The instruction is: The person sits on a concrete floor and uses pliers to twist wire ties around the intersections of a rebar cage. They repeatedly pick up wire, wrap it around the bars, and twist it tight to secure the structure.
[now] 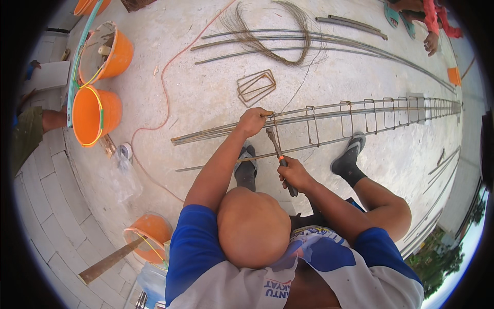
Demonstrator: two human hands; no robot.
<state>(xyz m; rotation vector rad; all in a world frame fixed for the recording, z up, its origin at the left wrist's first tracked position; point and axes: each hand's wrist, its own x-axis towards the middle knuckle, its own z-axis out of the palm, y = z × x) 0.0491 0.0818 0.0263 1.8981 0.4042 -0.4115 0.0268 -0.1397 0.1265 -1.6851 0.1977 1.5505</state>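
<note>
My right hand (295,174) is closed round the dark and orange handles of a pair of pincers (278,149). The jaws of the pincers are at a rectangular stirrup (311,125) cage's near end, close to its endmost hoop. My left hand (251,121) is closed at the upper bars there, thumb and fingers against the top corner of that hoop; what exactly they pinch is partly hidden. The long rebar cage (378,109) stretches away to the right, with several hoops round its steel bars. Its lower bar (206,167) passes over my left foot.
Loose stirrups (256,87) and a coil of tie wire (303,44) over long bars lie beyond the cage. Orange buckets (110,116) stand at the left, beside a red cord (164,85). Another person's hand (431,43) shows at the far right. A roll of tape (124,152) sits on plastic.
</note>
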